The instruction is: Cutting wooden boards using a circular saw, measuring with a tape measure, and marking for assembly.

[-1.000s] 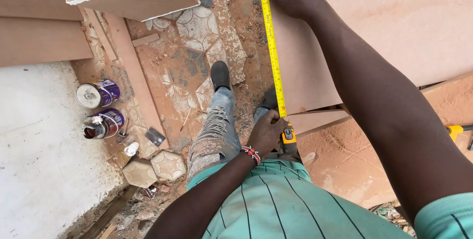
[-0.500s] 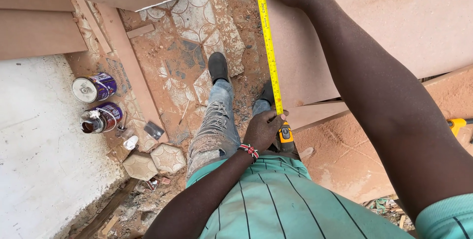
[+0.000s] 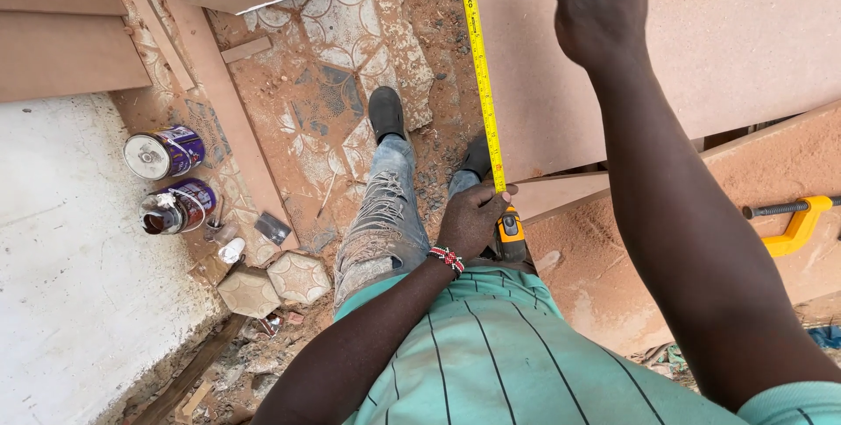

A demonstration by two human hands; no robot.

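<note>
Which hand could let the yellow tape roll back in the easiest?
Probably the left hand. It already grips the tape measure case at the near edge of the board. The right hand is far up the yellow tape, at the other end.

I see a yellow metal tape measure blade [image 3: 479, 66] with a slight sheen, running into a yellow and black plastic case [image 3: 510, 234]. The board [image 3: 701, 48] under it looks like matt, smooth fibreboard, pinkish brown, dusted with fine sawdust. My shirt [image 3: 491, 346] is soft green striped cloth; the jeans [image 3: 381, 215] are faded, torn denim. On the ground, the patterned tiles [image 3: 324, 66] are rough and dirt-caked. Two cans [image 3: 166, 180] are glossy metal. The clamp [image 3: 793, 219] has painted yellow metal and a dull steel screw.
</note>
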